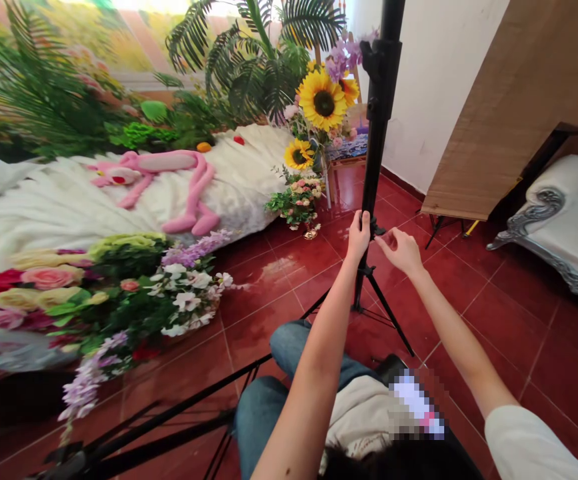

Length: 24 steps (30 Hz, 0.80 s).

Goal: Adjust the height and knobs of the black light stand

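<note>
A black light stand (375, 153) rises upright in front of me, its tripod legs (391, 313) spread on the floor. My left hand (359, 235) is closed around the pole, low down near a collar. Just to the right, the thumb and fingers of my right hand (401, 249) come together in a pinch at a small black knob (379, 231) on that collar. Above, another black clamp (371, 60) sits on the pole. Bent legs in blue jeans (293, 347) show beneath my arms.
Another black tripod (169, 413) lies at lower left. Artificial flowers (183, 293) border a white fur-covered platform (249, 160) with a pink plush toy (169, 163). Sunflowers (323, 101) stand behind the pole. A brown backdrop (489, 100) and white sofa (563, 207) are at right. A pixelated patch covers something near the lap.
</note>
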### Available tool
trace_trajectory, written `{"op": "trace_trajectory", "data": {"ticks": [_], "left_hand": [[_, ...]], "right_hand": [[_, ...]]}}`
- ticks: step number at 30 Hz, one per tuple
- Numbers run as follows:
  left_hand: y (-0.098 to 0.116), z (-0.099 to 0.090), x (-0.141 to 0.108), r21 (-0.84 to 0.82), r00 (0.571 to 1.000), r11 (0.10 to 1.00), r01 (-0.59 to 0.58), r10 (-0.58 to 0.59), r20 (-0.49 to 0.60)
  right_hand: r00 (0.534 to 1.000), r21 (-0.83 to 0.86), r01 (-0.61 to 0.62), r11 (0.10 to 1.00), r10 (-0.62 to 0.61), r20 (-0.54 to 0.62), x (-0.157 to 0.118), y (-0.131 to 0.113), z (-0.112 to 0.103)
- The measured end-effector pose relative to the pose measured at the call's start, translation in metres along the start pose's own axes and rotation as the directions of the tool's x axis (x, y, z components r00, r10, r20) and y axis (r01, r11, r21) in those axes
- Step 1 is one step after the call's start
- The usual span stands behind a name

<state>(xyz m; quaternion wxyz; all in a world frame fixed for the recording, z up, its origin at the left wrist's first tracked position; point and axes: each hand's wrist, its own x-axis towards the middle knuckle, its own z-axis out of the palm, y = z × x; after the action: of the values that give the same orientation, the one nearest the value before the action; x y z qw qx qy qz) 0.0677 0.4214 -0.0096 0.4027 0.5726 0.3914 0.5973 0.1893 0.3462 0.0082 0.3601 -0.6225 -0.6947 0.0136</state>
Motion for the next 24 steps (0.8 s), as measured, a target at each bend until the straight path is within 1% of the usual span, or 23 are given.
{"op": "trace_trajectory", "data": {"ticks": [2, 7, 9, 10, 11, 12, 13, 14, 15, 16, 17, 18, 20, 24], "left_hand": [[0.0, 0.0, 0.0, 0.002, 1.0, 1.0, -0.001, 0.001, 0.0], [0.001, 0.0, -0.001, -0.001, 1.0, 1.0, 0.005, -0.005, -0.006], [0.0, 0.0, -0.001, -0.007, 1.0, 1.0, 0.004, -0.004, 0.003], [0.0, 0.0, -0.001, -0.005, 1.0, 1.0, 0.003, -0.003, 0.006], [-0.001, 0.0, 0.0, 0.001, 1.0, 1.0, 0.0, 0.0, 0.004], [-0.003, 0.0, 0.0, 0.008, 1.0, 1.0, -0.003, 0.003, 0.0], [-0.004, 0.0, 0.001, 0.016, 1.0, 1.0, -0.006, 0.006, -0.003], [-0.006, 0.001, 0.002, 0.02, 1.0, 1.0, -0.006, 0.007, -0.005], [-0.008, 0.001, 0.002, 0.02, 1.0, 1.0, -0.005, 0.005, -0.004], [-0.01, 0.001, 0.003, 0.019, 1.0, 1.0, -0.003, 0.003, -0.003], [-0.011, 0.002, 0.003, 0.018, 1.0, 1.0, 0.001, -0.001, -0.003], [-0.012, 0.002, 0.003, 0.016, 1.0, 1.0, 0.005, -0.005, -0.006], [-0.013, 0.002, 0.003, 0.008, 1.0, 1.0, 0.009, -0.009, -0.013], [-0.012, 0.002, 0.002, -0.02, 1.0, 1.0, -0.002, 0.002, -0.001]], "right_hand": [[0.999, 0.032, -0.03, 0.999, 0.03, 0.011, -0.001, -0.005, 0.003], [0.996, 0.084, -0.084, 0.993, 0.086, -0.029, 0.004, -0.014, 0.006], [0.99, 0.17, -0.14, 0.975, 0.143, -0.007, 0.006, -0.015, 0.01], [0.982, 0.244, -0.186, 0.952, 0.187, 0.021, 0.008, -0.015, 0.013], [0.969, 0.338, -0.248, 0.908, 0.24, 0.065, 0.009, -0.015, 0.018], [0.948, 0.445, -0.319, 0.837, 0.294, 0.126, 0.011, -0.016, 0.023], [0.92, 0.551, -0.39, 0.738, 0.34, 0.194, 0.013, -0.016, 0.028], [0.89, 0.644, -0.449, 0.62, 0.376, 0.259, 0.014, -0.017, 0.033], [0.865, 0.716, -0.485, 0.502, 0.398, 0.307, 0.015, -0.017, 0.037], [0.849, 0.771, -0.495, 0.401, 0.41, 0.333, 0.016, -0.018, 0.041], [0.844, 0.812, -0.486, 0.324, 0.417, 0.339, 0.017, -0.019, 0.044], [0.845, 0.843, -0.466, 0.271, 0.42, 0.332, 0.017, -0.02, 0.046], [0.844, 0.875, -0.432, 0.217, 0.441, 0.307, 0.018, -0.023, 0.048], [0.808, 0.875, -0.44, 0.201, 0.513, 0.289, 0.018, -0.026, 0.048]]}}
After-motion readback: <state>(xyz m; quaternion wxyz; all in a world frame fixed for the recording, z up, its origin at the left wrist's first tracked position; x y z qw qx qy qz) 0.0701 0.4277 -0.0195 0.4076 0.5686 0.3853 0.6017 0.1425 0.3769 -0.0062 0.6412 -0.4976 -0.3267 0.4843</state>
